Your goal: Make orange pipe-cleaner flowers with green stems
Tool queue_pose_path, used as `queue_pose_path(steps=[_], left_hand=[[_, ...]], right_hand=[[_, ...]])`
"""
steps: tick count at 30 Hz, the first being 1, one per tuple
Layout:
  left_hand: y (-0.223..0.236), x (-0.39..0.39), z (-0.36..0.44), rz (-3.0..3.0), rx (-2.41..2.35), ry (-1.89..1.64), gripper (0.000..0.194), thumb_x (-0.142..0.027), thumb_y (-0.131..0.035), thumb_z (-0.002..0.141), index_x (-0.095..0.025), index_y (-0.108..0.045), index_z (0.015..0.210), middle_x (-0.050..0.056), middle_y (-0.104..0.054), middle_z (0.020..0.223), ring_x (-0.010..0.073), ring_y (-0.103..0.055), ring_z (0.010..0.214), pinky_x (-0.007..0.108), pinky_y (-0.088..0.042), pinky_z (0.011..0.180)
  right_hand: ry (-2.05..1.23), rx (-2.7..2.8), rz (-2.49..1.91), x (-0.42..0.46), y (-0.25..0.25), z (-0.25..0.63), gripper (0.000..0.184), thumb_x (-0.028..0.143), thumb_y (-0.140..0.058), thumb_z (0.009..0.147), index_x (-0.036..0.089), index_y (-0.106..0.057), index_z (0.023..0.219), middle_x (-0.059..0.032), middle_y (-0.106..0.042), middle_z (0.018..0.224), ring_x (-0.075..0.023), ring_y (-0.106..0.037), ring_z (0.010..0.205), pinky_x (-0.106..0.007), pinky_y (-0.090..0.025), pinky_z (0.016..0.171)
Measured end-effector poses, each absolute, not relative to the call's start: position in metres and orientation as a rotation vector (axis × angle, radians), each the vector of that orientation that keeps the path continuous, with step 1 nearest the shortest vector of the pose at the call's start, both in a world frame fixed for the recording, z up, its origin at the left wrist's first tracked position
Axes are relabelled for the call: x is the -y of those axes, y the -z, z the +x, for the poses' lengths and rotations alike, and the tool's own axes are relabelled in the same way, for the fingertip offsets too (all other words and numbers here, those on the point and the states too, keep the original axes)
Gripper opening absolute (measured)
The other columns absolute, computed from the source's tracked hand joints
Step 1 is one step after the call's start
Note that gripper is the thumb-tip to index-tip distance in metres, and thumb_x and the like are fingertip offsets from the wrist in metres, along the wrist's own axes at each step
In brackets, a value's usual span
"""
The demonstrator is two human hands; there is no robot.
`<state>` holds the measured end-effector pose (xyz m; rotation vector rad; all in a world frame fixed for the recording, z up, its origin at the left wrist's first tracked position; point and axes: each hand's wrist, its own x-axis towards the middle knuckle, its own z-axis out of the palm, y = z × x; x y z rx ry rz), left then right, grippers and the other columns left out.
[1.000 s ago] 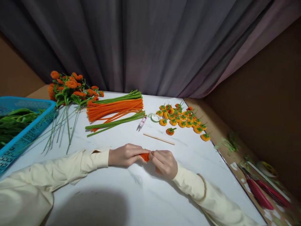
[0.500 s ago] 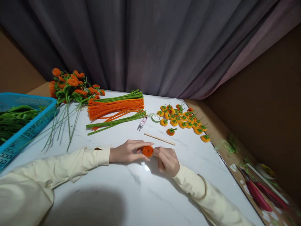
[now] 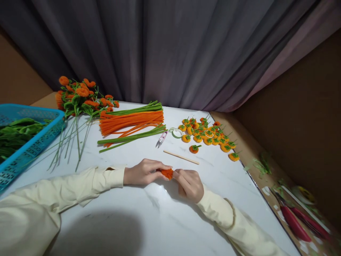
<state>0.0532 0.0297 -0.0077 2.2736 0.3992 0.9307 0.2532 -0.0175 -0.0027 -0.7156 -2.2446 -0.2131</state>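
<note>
Lying in blue basket (image 3: 39, 143): green leaves (image 3: 20, 133). Left hand (image 3: 144, 172), right hand (image 3: 190, 184): fingertip grip pinching orange flower (image 3: 167, 174).

Head view, single, worn | looks from above near side of white table (image 3: 170, 220) | faces forward, tilted down | left hand (image 3: 144, 171) and right hand (image 3: 189, 185) close, below mid-frame | curtain (image 3: 160, 53) beyond fills top

Held pipe-cleaner flower (image 3: 167, 174): orange. Loose pipe cleaners (image 3: 133, 121): orange, green. Flower heads (image 3: 207, 141): yellow to orange, green-topped. Basket (image 3: 60, 114): blue, perforated pattern. Tabletop (image 3: 170, 227): white, faint grey marbling. Sleeves (image 3: 106, 180): cream. Curtain (image 3: 165, 53): dark grey, purplish right. Plier handles (image 3: 295, 224): red.
</note>
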Motion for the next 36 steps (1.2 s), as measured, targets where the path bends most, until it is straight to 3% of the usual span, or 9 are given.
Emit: queue_pose_path(steps=[5, 8, 16, 21, 27, 36], left_hand=[[0.0021, -0.0302, 0.0559, 2.254, -0.493, -0.816, 0.037, -0.035, -0.059, 0.083, -0.012, -0.058, 0.113, 0.007, -0.065, 0.082, 0.0123, -0.055, 0.064, 0.022, -0.047, 0.062], [0.0005, -0.0311, 0.0585, 2.283, -0.490, -0.874, 0.049, -0.039, -0.066, 0.077, -0.012, -0.055, 0.116, 0.009, -0.062, 0.087, 0.0152, -0.055, 0.072, 0.026, -0.048, 0.067], [0.0040, -0.0314, 0.0588, 2.371, -0.434, -1.026, 0.046, -0.031, -0.067, 0.077, -0.015, -0.055, 0.118, 0.013, -0.057, 0.100, 0.0190, -0.057, 0.091, 0.031, -0.050, 0.080], [0.0037, -0.0306, 0.0590, 2.399, -0.423, -1.078, 0.035, -0.023, -0.063, 0.080, -0.014, -0.057, 0.114, 0.012, -0.061, 0.094, 0.0177, -0.059, 0.085, 0.029, -0.052, 0.075], [0.0052, -0.0323, 0.0591, 2.350, -0.447, -1.158, 0.035, -0.021, -0.063, 0.080, -0.014, -0.058, 0.114, 0.013, -0.064, 0.094, 0.0181, -0.061, 0.085, 0.030, -0.053, 0.075], [0.0040, -0.0309, 0.0605, 2.198, -0.542, -1.133, 0.032, -0.024, -0.065, 0.078, -0.014, -0.061, 0.109, 0.012, -0.066, 0.096, 0.0183, -0.060, 0.086, 0.032, -0.051, 0.075]], right_hand=[[0.140, 2.221, -0.761, 0.0161, 0.0069, 0.2555, 0.029, -0.001, -0.031, 0.076, 0.014, -0.048, 0.093, 0.0003, -0.045, 0.059, -0.0121, -0.036, 0.044, -0.024, -0.027, 0.043], [0.131, 2.224, -0.782, 0.0154, 0.0095, 0.2559, 0.025, 0.001, -0.033, 0.077, 0.015, -0.048, 0.091, -0.0001, -0.046, 0.060, -0.0122, -0.036, 0.044, -0.025, -0.026, 0.043], [0.194, 2.229, -0.775, 0.0174, 0.0104, 0.2543, 0.024, 0.000, -0.032, 0.077, 0.015, -0.048, 0.089, 0.0015, -0.042, 0.056, -0.0122, -0.033, 0.044, -0.025, -0.024, 0.043], [0.191, 2.251, -0.754, 0.0150, 0.0093, 0.2570, 0.028, -0.001, -0.031, 0.079, 0.013, -0.049, 0.096, -0.0013, -0.049, 0.060, -0.0129, -0.042, 0.048, -0.024, -0.031, 0.046], [0.114, 2.219, -0.826, 0.0109, 0.0085, 0.2584, 0.023, 0.004, -0.038, 0.084, 0.013, -0.050, 0.101, -0.0071, -0.061, 0.074, -0.0138, -0.053, 0.055, -0.024, -0.040, 0.049], [0.097, 2.087, -0.839, 0.0119, 0.0105, 0.2583, 0.022, 0.004, -0.043, 0.084, 0.014, -0.054, 0.100, -0.0073, -0.064, 0.075, -0.0135, -0.059, 0.060, -0.023, -0.044, 0.051]])
